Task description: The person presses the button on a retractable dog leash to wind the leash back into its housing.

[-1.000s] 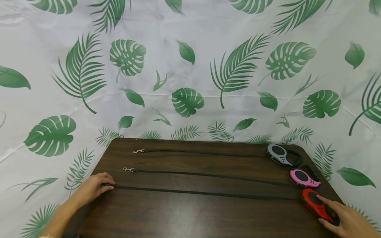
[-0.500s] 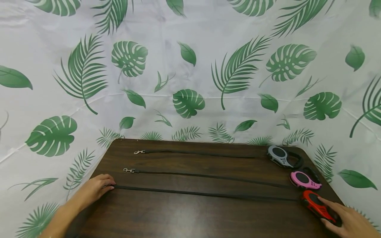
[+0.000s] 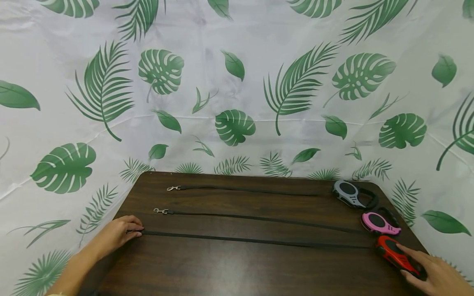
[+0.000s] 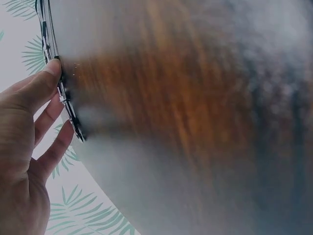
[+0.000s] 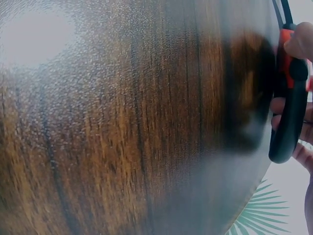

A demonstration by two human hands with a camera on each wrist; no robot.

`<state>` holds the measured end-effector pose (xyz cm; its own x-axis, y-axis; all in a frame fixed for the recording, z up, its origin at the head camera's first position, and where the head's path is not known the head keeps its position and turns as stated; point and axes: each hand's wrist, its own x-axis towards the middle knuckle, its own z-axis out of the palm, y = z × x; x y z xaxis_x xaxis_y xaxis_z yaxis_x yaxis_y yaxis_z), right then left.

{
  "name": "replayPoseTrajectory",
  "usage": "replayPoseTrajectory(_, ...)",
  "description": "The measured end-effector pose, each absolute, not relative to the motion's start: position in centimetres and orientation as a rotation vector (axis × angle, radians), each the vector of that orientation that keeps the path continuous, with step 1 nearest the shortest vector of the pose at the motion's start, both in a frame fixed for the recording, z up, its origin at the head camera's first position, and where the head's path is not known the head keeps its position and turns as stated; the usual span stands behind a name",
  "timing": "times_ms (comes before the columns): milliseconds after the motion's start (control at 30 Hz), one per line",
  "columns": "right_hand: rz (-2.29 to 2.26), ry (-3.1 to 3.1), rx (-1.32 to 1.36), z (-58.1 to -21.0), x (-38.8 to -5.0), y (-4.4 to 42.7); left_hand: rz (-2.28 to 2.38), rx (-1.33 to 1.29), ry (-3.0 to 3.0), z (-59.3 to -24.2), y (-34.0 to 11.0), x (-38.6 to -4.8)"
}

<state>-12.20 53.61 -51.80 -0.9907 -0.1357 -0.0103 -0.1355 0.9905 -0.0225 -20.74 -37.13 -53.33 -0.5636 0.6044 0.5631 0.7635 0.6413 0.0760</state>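
Presently my left hand (image 3: pixel 119 231) pinches clip (image 4: pixel 74 119), right hand (image 3: pixel 438 272) grips red leash casing (image 3: pixel 395 255); if pinch slips, strap (image 3: pixel 233 239) may recoil.

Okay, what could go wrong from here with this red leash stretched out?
If the left hand loses its pinch on the metal clip, the black strap may snap back toward the red case. If the right hand shifts that case, it might bump the pink case close beside it.
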Motion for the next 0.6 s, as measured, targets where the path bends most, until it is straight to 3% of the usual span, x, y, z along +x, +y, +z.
replayPoseTrajectory(600, -0.07, 3.115, -0.205, -51.42, -12.22, 53.49, -0.434, -1.035, -2.407, -53.07, -36.93, -20.4)
